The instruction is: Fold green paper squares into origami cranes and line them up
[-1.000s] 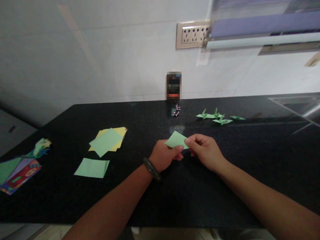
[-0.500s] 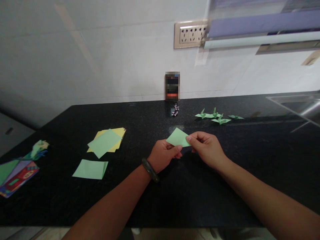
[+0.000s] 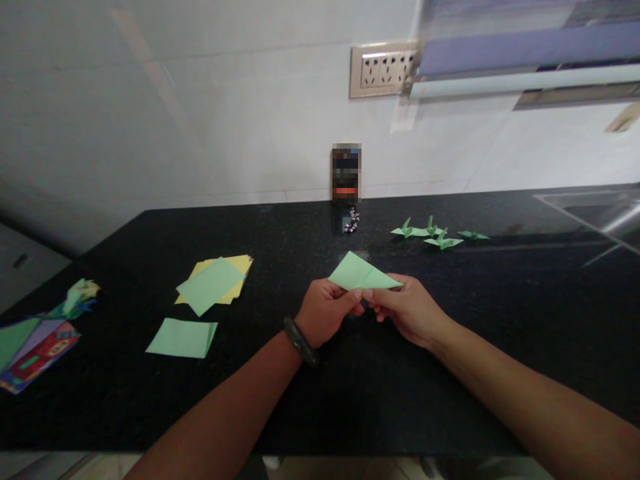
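Hands pinch a folded green paper [image 3: 361, 275] above the counter's [image 3: 450, 320] middle: left hand [image 3: 326, 312] and right hand [image 3: 407, 308] gripping it; uneven pressure could skew the crease.

Yellow-green paper stack [image 3: 214, 283], folded green sheet [image 3: 182, 337], paper cranes [image 3: 434, 235], wall socket [image 3: 383, 69]

It is a home kitchen: a black stone counter [image 3: 450, 373], a tiled wall [image 3: 200, 133] with sockets [image 3: 383, 69], and a steel sink [image 3: 600, 210].
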`<state>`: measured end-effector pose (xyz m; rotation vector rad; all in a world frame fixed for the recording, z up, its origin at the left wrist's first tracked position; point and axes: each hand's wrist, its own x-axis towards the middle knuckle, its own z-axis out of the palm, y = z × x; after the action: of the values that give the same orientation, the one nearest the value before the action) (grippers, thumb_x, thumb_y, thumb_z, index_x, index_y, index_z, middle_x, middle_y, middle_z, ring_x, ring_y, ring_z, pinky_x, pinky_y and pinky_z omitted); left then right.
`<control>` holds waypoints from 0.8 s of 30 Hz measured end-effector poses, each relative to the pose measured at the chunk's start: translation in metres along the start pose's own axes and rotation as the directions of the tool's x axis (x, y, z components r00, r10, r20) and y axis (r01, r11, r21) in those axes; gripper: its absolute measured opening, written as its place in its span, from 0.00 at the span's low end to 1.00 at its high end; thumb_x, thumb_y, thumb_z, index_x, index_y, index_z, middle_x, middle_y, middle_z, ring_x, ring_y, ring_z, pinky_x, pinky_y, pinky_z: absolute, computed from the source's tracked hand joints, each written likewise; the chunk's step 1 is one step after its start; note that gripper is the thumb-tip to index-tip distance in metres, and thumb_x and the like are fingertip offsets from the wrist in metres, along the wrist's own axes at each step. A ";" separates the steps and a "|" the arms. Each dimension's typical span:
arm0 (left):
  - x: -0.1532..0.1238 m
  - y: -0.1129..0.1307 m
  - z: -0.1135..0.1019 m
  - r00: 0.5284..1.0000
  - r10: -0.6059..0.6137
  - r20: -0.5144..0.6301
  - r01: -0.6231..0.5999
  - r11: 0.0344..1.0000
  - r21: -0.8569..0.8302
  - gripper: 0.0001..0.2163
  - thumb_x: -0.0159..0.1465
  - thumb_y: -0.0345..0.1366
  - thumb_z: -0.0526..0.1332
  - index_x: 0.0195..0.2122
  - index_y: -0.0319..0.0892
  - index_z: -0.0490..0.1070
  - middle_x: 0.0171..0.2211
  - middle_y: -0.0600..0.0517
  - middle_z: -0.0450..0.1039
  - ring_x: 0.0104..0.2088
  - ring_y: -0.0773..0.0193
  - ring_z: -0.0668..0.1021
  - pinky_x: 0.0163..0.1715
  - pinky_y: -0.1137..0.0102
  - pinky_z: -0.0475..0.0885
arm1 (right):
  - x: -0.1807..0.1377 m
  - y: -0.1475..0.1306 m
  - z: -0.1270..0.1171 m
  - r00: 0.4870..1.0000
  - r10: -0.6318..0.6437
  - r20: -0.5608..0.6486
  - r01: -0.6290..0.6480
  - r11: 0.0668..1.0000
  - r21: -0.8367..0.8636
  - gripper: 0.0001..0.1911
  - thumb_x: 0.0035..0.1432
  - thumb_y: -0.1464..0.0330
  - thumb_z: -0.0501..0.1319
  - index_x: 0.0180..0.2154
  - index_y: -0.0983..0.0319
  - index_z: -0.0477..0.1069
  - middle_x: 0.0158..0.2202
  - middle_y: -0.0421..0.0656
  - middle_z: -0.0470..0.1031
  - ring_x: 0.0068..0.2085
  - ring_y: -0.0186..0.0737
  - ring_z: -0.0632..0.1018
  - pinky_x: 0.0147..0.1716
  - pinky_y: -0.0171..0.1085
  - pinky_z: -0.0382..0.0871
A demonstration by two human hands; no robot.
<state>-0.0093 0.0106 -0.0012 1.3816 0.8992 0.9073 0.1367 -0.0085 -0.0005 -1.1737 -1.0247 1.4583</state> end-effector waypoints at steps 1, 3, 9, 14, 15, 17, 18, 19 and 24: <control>0.000 0.001 0.000 1.000 0.003 0.001 -0.003 1.000 -0.004 0.11 0.52 0.37 0.61 0.17 0.37 0.70 0.19 0.51 0.72 0.22 0.69 0.72 0.26 0.73 0.67 | 0.000 -0.001 0.000 1.000 0.007 -0.012 -0.006 1.000 0.009 0.09 0.38 0.69 0.67 0.22 0.66 0.68 0.17 0.36 0.67 0.18 0.27 0.67 0.15 0.28 0.60; -0.001 0.002 0.000 1.000 0.001 -0.013 -0.001 1.000 0.003 0.11 0.52 0.38 0.61 0.17 0.37 0.70 0.18 0.51 0.72 0.21 0.69 0.72 0.25 0.73 0.67 | 0.001 -0.002 -0.001 0.999 0.018 -0.030 -0.018 1.000 0.015 0.09 0.37 0.69 0.67 0.20 0.66 0.68 0.16 0.36 0.67 0.17 0.27 0.66 0.15 0.28 0.60; 0.002 0.002 -0.008 0.993 -0.023 -0.112 0.035 0.994 0.104 0.13 0.53 0.39 0.61 0.16 0.36 0.71 0.16 0.51 0.71 0.19 0.70 0.70 0.24 0.74 0.66 | 0.010 -0.012 -0.017 0.994 0.000 -0.109 0.001 1.000 0.006 0.11 0.35 0.67 0.68 0.17 0.65 0.68 0.15 0.37 0.67 0.16 0.26 0.65 0.14 0.28 0.59; 0.005 -0.001 -0.015 0.984 -0.051 -0.170 0.062 0.996 0.058 0.12 0.52 0.39 0.62 0.16 0.36 0.70 0.16 0.51 0.70 0.19 0.70 0.71 0.24 0.74 0.67 | 0.019 -0.021 -0.035 0.954 -0.079 -0.288 0.090 0.996 0.024 0.13 0.36 0.64 0.68 0.19 0.65 0.68 0.16 0.37 0.66 0.17 0.26 0.65 0.14 0.28 0.59; 0.005 0.000 -0.015 0.987 -0.060 -0.149 0.068 0.997 0.047 0.12 0.52 0.39 0.62 0.16 0.36 0.70 0.16 0.51 0.70 0.19 0.70 0.71 0.23 0.75 0.67 | 0.019 -0.021 -0.034 0.958 -0.088 -0.272 0.093 0.996 0.007 0.13 0.38 0.62 0.67 0.20 0.65 0.69 0.18 0.37 0.66 0.18 0.27 0.65 0.14 0.28 0.59; 0.004 0.002 -0.013 0.994 -0.080 -0.077 0.083 0.996 0.032 0.11 0.51 0.38 0.62 0.17 0.36 0.70 0.16 0.52 0.70 0.19 0.70 0.71 0.23 0.75 0.67 | 0.017 -0.017 -0.030 0.983 -0.080 -0.163 0.073 0.996 -0.049 0.15 0.42 0.58 0.65 0.25 0.65 0.71 0.22 0.39 0.69 0.21 0.28 0.67 0.15 0.28 0.60; 0.003 0.004 -0.011 0.995 -0.090 -0.035 0.091 0.996 0.025 0.10 0.50 0.37 0.63 0.17 0.36 0.70 0.15 0.52 0.70 0.18 0.70 0.70 0.22 0.75 0.67 | 0.016 -0.015 -0.027 0.993 -0.075 -0.092 0.068 0.995 -0.076 0.15 0.41 0.58 0.65 0.27 0.65 0.72 0.23 0.39 0.69 0.21 0.29 0.67 0.15 0.28 0.60; 0.002 0.005 -0.010 0.995 -0.099 0.000 0.099 0.995 0.023 0.09 0.50 0.36 0.63 0.18 0.36 0.70 0.15 0.53 0.70 0.18 0.71 0.70 0.22 0.75 0.67 | 0.014 -0.012 -0.023 0.997 -0.070 -0.030 0.066 0.992 -0.107 0.15 0.40 0.60 0.66 0.29 0.64 0.72 0.24 0.39 0.70 0.22 0.29 0.68 0.15 0.28 0.60; 0.003 0.004 -0.008 0.996 -0.088 -0.023 0.088 0.996 0.008 0.07 0.49 0.36 0.64 0.23 0.36 0.71 0.19 0.53 0.72 0.21 0.70 0.72 0.24 0.74 0.68 | 0.008 -0.004 -0.016 0.995 -0.093 0.039 0.099 0.971 -0.218 0.10 0.42 0.66 0.65 0.19 0.64 0.67 0.17 0.34 0.64 0.18 0.26 0.62 0.15 0.27 0.56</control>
<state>-0.0154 0.0160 0.0025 1.3310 0.9749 0.8545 0.1527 0.0005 -0.0012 -1.2430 -1.2713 1.3137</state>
